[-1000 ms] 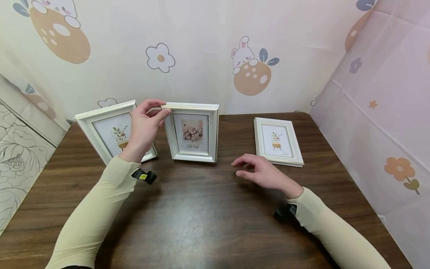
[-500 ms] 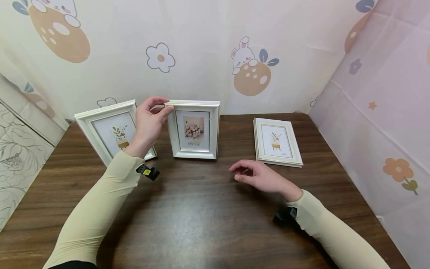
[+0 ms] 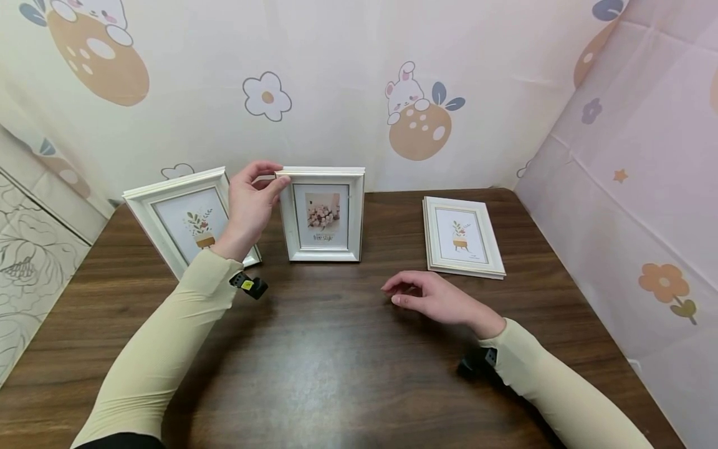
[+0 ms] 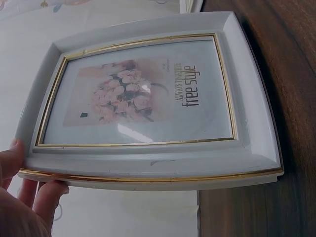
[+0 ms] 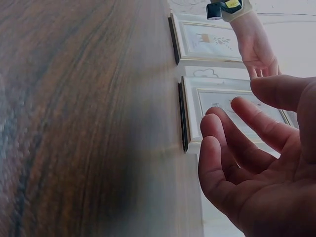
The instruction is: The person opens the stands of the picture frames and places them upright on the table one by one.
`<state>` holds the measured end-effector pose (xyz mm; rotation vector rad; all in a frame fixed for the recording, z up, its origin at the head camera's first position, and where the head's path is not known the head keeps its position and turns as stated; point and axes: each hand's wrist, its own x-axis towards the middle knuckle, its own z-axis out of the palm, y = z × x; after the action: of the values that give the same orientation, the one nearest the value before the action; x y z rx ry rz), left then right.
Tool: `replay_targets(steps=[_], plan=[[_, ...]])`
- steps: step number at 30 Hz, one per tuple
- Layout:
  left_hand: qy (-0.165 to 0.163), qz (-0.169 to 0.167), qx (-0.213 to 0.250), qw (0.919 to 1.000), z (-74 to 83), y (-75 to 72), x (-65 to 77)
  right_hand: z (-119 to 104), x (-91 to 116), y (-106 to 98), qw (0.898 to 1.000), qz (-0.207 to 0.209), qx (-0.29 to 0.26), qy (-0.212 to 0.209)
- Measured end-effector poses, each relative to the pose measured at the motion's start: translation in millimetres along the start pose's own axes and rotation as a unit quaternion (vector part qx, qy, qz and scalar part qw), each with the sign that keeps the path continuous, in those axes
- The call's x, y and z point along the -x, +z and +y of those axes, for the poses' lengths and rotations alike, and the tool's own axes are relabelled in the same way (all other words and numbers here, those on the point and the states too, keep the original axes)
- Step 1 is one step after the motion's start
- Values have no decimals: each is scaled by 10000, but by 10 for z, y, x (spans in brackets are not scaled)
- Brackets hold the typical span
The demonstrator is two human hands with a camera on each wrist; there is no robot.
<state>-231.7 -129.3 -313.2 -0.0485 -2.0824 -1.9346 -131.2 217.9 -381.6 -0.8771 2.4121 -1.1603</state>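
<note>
My left hand (image 3: pixel 250 202) pinches the upper left corner of a white picture frame (image 3: pixel 354 218), thumb on the front and fingers behind. The frame stands upright near the back of the table, its gold-lined border around a print of pink flowers lettered "free style". In the left wrist view the picture frame (image 4: pixel 148 163) fills most of the picture, with the fingertips (image 4: pixel 52 192) at its corner. My right hand (image 3: pixel 434 296) hovers low over the table at the right, fingers loosely bent and holding nothing.
Another white picture frame (image 3: pixel 159 202) with a potted-plant print stands at the left, partly behind my left forearm. A third frame (image 3: pixel 462 268) lies flat at the right back. Patterned cloth (image 3: pixel 336 81) hangs behind the dark wooden table (image 3: pixel 314 386).
My left hand and the flower-print frame have shifted slightly right and back, and the frame now stands straighter. My right hand has dropped a little.
</note>
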Motion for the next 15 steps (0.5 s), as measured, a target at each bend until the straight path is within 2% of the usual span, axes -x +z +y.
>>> replay_targets(steps=[7,15], plan=[[-120,9,-72,9999,9,11,-16,7,-4,7,10000,-26,-35,67],[-47,-115,-271,9996,-12,0,-26,12,-12,10,9999,-20,-38,141]])
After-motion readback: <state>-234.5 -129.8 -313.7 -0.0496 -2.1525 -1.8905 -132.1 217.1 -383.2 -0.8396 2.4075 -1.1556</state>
